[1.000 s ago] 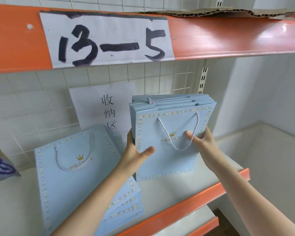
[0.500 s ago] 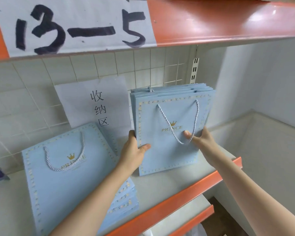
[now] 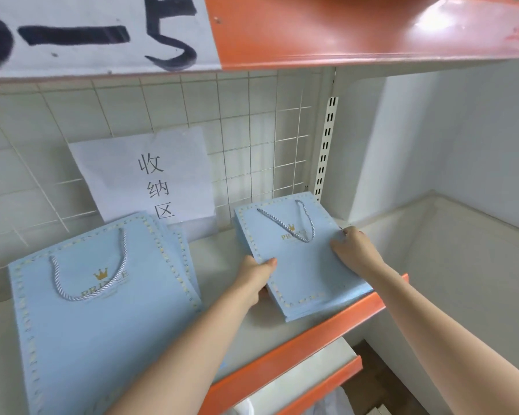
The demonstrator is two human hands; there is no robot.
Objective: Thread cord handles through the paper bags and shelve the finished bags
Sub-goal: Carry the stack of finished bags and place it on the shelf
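A stack of light blue paper bags [image 3: 304, 265] with a grey cord handle [image 3: 291, 221] on the top one lies flat on the right part of the white shelf [image 3: 219, 259]. My left hand [image 3: 256, 274] grips the stack's left edge, thumb on top. My right hand [image 3: 352, 248] holds its right edge, fingers lying over the top bag. A second pile of the same blue bags [image 3: 102, 310] lies flat on the left of the shelf, its cord handle [image 3: 87, 271] looped on top.
A wire grid back panel [image 3: 252, 139] carries a white paper sign [image 3: 150, 178]. An orange upper shelf [image 3: 372, 28] with a handwritten label [image 3: 102, 34] hangs overhead. The shelf's orange front lip [image 3: 312, 333] runs below my arms. A white wall stands at the right.
The stack that I held upright has been tipped back and laid flat on the shelf. Both hands stayed on its edges and moved down with it.
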